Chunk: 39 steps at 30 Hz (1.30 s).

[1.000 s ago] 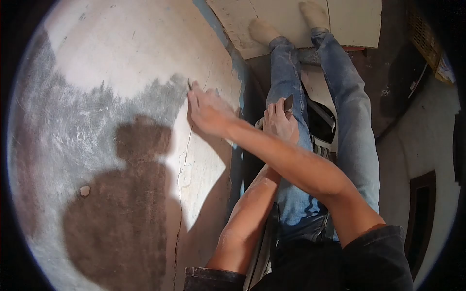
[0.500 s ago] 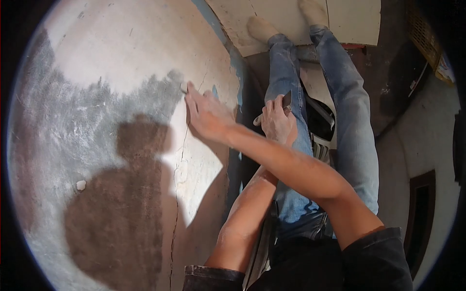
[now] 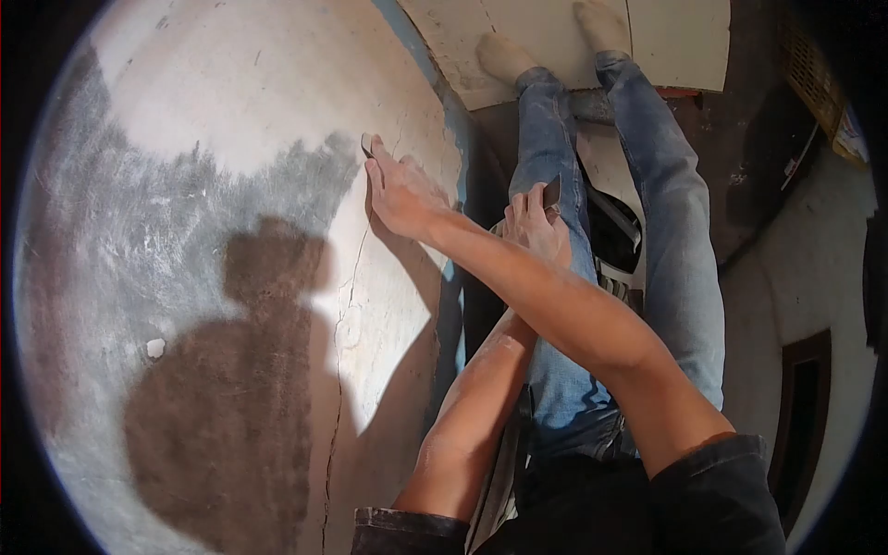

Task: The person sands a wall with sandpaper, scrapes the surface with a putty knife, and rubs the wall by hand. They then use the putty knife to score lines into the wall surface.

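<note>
My right hand [image 3: 400, 192] is stretched across to the wall [image 3: 250, 102], its fingers closed on a small, thin, flat piece [image 3: 367, 146] pressed to the surface. Most of that piece is hidden, so its kind cannot be made out. The piece meets the wall where a grey, rubbed-looking area [image 3: 185, 222] borders the pale paint. Under the right forearm, my left hand [image 3: 536, 229] is closed around a putty knife [image 3: 552, 192] over the thigh. Its dark blade sticks up past the fingers.
A long crack [image 3: 339, 370] runs down the wall, and my shadow [image 3: 222, 407] falls across it. My jeans-clad legs [image 3: 666, 222] extend forward, with the feet on a pale board [image 3: 680, 46]. A yellow crate [image 3: 807, 65] stands at the far right.
My right hand has slid slightly up and to the right along the wall, with the thin piece still in its fingers. My left hand keeps the putty knife and has barely moved.
</note>
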### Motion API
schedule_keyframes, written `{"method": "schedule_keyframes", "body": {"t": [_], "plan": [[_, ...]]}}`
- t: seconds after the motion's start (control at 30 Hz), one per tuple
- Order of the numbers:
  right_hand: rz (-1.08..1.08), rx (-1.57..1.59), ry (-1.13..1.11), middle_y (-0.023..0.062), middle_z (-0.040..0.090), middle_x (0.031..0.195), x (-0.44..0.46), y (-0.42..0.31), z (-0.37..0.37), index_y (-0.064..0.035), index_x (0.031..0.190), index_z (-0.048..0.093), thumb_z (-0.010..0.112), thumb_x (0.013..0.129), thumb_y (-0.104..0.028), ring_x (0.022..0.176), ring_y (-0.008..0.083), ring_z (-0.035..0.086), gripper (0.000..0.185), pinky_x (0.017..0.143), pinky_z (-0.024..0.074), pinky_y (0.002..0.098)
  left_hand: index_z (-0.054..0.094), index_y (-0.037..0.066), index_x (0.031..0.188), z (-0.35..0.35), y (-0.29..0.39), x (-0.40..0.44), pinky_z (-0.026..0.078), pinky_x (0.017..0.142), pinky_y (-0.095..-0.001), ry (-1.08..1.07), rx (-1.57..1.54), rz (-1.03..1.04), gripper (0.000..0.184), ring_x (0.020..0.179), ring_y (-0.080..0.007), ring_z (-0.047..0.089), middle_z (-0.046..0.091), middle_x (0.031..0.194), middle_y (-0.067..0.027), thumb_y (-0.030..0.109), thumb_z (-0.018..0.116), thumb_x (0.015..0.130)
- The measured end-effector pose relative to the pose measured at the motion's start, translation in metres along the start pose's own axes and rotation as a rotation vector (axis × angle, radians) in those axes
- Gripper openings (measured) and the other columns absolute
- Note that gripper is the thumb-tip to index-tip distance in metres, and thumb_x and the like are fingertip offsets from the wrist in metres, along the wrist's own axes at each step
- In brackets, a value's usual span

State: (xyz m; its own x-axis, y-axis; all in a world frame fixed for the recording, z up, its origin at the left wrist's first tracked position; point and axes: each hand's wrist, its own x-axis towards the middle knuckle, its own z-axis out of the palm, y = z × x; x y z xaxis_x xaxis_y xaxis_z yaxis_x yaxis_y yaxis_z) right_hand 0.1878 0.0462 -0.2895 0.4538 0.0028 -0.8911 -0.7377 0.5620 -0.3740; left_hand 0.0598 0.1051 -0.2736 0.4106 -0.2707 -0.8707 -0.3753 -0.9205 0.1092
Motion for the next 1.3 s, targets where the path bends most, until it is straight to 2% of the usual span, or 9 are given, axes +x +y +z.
{"method": "schedule_keyframes", "body": {"t": [0.13,0.33,0.63,0.73,0.83,0.97,1.07,1.17,1.3], "plan": [[-0.033,0.033,-0.107,0.0311,0.053,0.12,-0.032,-0.001,0.005,-0.0147,0.151,0.026,0.025,0.103,-0.038,0.111,0.0479,0.055,0.053,0.097,0.042,0.0551,0.056,0.009,0.121,0.006,-0.001,0.001,0.044,0.09,-0.0496,0.031,-0.014,0.011,0.036,0.109,-0.0359,0.055,0.058,0.114,-0.0141,0.011,0.055,0.085],[0.028,0.03,-0.025,0.0307,0.054,0.119,0.025,0.016,0.005,-0.0118,0.15,0.026,0.025,0.103,-0.039,0.112,0.0482,0.055,0.055,0.098,0.0413,0.0543,0.056,0.01,0.122,0.0,0.004,0.0,0.045,0.089,-0.049,0.017,0.049,-0.008,0.038,0.108,-0.0365,0.056,0.059,0.114,-0.0144,0.012,0.056,0.084],[-0.03,-0.006,0.006,0.0306,0.053,0.12,0.002,0.008,0.004,-0.0102,0.149,0.03,0.026,0.103,-0.037,0.112,0.0478,0.054,0.054,0.096,0.0425,0.0542,0.055,0.01,0.123,-0.001,0.0,0.002,0.044,0.091,-0.0486,-0.018,0.018,-0.013,0.037,0.111,-0.0357,0.055,0.058,0.116,-0.0133,0.014,0.055,0.086],[-0.007,0.07,0.039,0.0345,0.057,0.106,0.014,0.009,0.014,-0.0047,0.145,0.037,0.031,0.103,-0.038,0.105,0.0494,0.056,0.054,0.092,0.0425,0.0534,0.055,0.011,0.123,-0.004,0.008,-0.001,0.044,0.091,-0.0484,0.021,0.037,-0.028,0.037,0.11,-0.0356,0.055,0.058,0.116,-0.0131,0.013,0.055,0.086],[-0.1,0.042,0.04,0.0344,0.059,0.106,-0.02,0.001,0.011,-0.0046,0.145,0.036,0.031,0.102,-0.037,0.104,0.0483,0.057,0.054,0.092,0.0429,0.0523,0.055,0.012,0.123,0.006,-0.006,0.003,0.044,0.091,-0.0485,-0.019,0.0,0.006,0.037,0.109,-0.0354,0.055,0.058,0.117,-0.012,0.014,0.055,0.087],[-0.067,0.021,0.11,0.0383,0.059,0.099,0.014,0.015,0.01,-0.0033,0.144,0.037,0.03,0.103,-0.034,0.098,0.0494,0.059,0.052,0.096,0.0419,0.0516,0.055,0.011,0.122,0.004,-0.001,0.001,0.044,0.091,-0.0482,0.029,0.014,0.016,0.038,0.107,-0.0359,0.055,0.058,0.114,-0.0124,0.012,0.057,0.084],[-0.02,0.081,0.007,0.0325,0.055,0.118,0.029,0.008,0.003,-0.0057,0.146,0.034,0.027,0.102,-0.037,0.112,0.048,0.054,0.054,0.098,0.0412,0.054,0.055,0.01,0.12,0.012,-0.003,0.003,0.043,0.089,-0.0488,0.116,0.008,0.033,0.039,0.104,-0.0366,0.054,0.057,0.108,-0.0134,0.01,0.059,0.081],[-0.136,0.044,0.035,0.0356,0.06,0.101,-0.002,0.005,0.011,-0.0008,0.142,0.039,0.032,0.102,-0.033,0.099,0.0494,0.058,0.051,0.092,0.0443,0.0511,0.055,0.01,0.122,0.001,0.003,-0.001,0.043,0.091,-0.0489,0.038,0.023,0.0,0.039,0.107,-0.036,0.054,0.057,0.113,-0.0129,0.011,0.057,0.083],[-0.072,0.068,0.055,0.0364,0.06,0.098,0.006,0.006,0.01,-0.0002,0.143,0.036,0.032,0.102,-0.033,0.099,0.0505,0.057,0.053,0.093,0.0429,0.052,0.054,0.01,0.124,-0.006,0.006,0.0,0.043,0.094,-0.0487,-0.044,0.036,-0.036,0.037,0.114,-0.0355,0.053,0.057,0.12,-0.0136,0.012,0.054,0.087]]}}
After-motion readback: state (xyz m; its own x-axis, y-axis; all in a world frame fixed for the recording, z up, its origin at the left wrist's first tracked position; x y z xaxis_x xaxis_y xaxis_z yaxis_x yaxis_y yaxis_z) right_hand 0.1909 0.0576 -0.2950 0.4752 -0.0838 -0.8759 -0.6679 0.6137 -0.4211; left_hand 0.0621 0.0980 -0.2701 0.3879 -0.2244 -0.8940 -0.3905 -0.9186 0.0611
